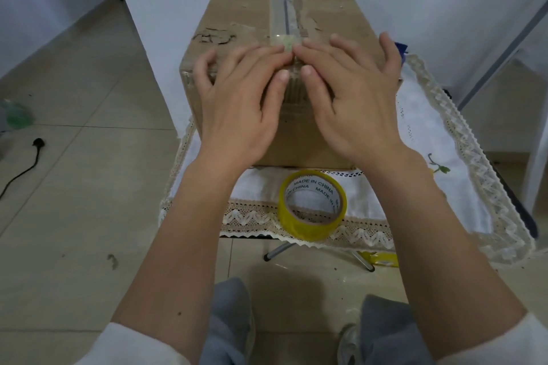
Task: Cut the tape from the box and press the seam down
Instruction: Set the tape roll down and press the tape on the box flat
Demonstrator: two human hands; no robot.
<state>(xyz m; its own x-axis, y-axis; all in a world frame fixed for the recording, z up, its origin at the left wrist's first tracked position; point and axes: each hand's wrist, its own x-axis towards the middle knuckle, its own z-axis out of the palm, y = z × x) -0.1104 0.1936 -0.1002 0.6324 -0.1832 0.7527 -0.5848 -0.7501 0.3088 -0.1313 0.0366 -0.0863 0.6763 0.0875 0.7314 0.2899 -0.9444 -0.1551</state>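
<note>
Here both hands, left hand [237, 104] and right hand [353, 101], lie flat, fingers spread, over the cardboard box's [252, 9] near edge; below the wrists, a tape roll [312, 208] reads "MADE IN CHINA".

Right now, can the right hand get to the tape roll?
Probably yes. The right hand lies flat on the cardboard box, holding nothing, and the yellow tape roll sits uncovered on the lace cloth just below it.

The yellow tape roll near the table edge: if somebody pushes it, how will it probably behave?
The tape roll lies flat on its side, so it would probably slide rather than roll. The lace-edged cloth beneath may drag or bunch with it. It sits close to the table's front edge, so a push toward the person could likely drop it. It looks like a hollow ring, probably light.
</note>
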